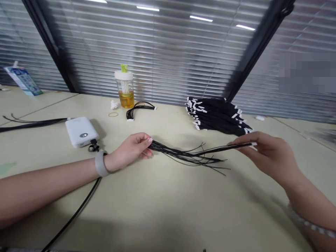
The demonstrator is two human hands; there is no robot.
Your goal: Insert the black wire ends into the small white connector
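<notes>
Many thin black wires (179,153) sit pinched in our left hand (131,149); our right hand (274,157) pinches others beside a white rectangular connector (253,144).

Left forearm (57,187): bare, tapering to the wrist. A broad, smooth, light-grey wristband (101,163) encircles the left wrist. Left hand (131,150): bare, slender fingers; thumbnail (150,139) glossy, with pale decoration. Right hand (273,154): bare. Right forearm (308,199): bare, fitted with a narrow bracelet (311,225) of pale, apparently rounded beads; blur limits detail.
</notes>
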